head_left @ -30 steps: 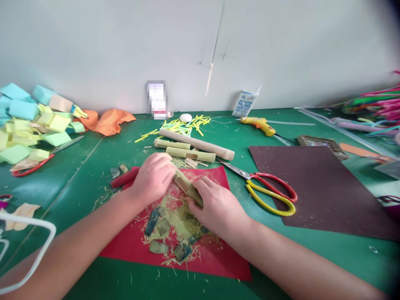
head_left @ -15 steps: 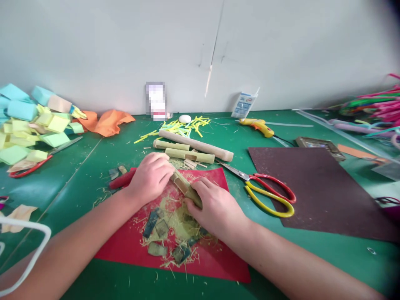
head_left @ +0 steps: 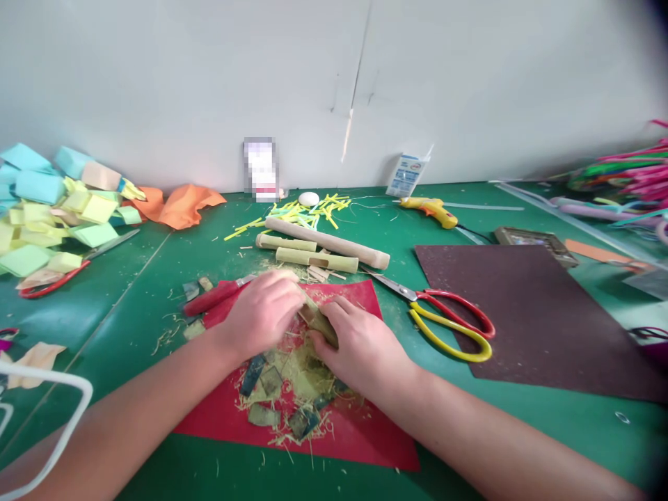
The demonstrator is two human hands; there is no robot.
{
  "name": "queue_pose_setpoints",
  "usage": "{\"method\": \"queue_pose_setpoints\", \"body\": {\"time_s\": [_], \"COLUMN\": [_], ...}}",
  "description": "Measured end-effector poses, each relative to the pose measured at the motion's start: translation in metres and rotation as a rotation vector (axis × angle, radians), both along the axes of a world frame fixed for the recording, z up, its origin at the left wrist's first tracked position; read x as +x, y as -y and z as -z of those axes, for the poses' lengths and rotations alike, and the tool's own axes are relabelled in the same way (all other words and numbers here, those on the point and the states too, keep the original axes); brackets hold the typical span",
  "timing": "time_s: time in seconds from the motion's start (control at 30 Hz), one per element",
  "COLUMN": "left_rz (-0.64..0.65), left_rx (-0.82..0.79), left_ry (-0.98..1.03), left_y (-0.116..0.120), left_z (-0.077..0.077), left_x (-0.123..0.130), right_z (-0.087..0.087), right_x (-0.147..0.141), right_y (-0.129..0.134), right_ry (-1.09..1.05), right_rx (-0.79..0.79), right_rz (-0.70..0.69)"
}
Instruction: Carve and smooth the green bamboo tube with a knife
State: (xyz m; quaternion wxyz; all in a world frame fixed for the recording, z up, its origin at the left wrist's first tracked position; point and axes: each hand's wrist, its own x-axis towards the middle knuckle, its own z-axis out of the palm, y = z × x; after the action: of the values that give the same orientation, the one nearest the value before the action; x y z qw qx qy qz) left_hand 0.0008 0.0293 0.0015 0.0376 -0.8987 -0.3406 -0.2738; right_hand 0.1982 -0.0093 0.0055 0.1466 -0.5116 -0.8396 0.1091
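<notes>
My right hand (head_left: 360, 337) is wrapped round the lower end of a bamboo tube (head_left: 317, 320) with a cut-out slot in its side. My left hand (head_left: 271, 307), curled and slightly blurred, presses on the tube's upper part; anything under its fingers is hidden. The tube is held slantwise above a red sheet (head_left: 365, 438) strewn with pale shavings and dust. Several small dark pieces that look like sandpaper (head_left: 264, 415) lie among the dust. Left of my left hand rests a red-handled tool (head_left: 213, 298), its metal end partly covered by the hand.
Behind my hands lie a slotted bamboo tube (head_left: 334, 261), a shorter one (head_left: 284, 241) and a long wooden rod (head_left: 339, 245). Scissors (head_left: 449, 323) lie to the right, partly over a dark brown sheet (head_left: 522, 313). A yellow glue gun (head_left: 431, 211) is farther back. Folded papers (head_left: 57, 209) are piled left.
My left hand has slid down and right along the bamboo tube, nearer to my right hand, uncovering more of the red-handled tool. My right hand has stayed in place.
</notes>
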Motion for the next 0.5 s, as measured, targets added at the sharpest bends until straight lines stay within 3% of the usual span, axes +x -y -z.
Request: {"method": "queue_pose_setpoints", "body": {"time_s": [0.13,0.23,0.4,0.5], "left_rz": [-0.087,-0.005,-0.067,0.014], "left_rx": [0.033,-0.015,0.031,-0.017], "left_ry": [0.054,0.028,0.034,0.001], "left_y": [-0.0034,-0.0035,-0.0004,0.0017], "left_z": [-0.0003,-0.0005,-0.0003,-0.0004], "left_x": [-0.0028,-0.0045,-0.0027,-0.0003], "right_z": [-0.0011,-0.0019,-0.0017,-0.0014], "right_x": [-0.0003,-0.0008,-0.0011,-0.0008], "right_y": [0.0007,0.0014,0.0021,0.0019], "right_ry": [0.004,0.006,0.02,0.022], "right_rx": [0.003,-0.011,0.001,0.0], "right_rz": [0.003,-0.003,0.001,-0.004]}}
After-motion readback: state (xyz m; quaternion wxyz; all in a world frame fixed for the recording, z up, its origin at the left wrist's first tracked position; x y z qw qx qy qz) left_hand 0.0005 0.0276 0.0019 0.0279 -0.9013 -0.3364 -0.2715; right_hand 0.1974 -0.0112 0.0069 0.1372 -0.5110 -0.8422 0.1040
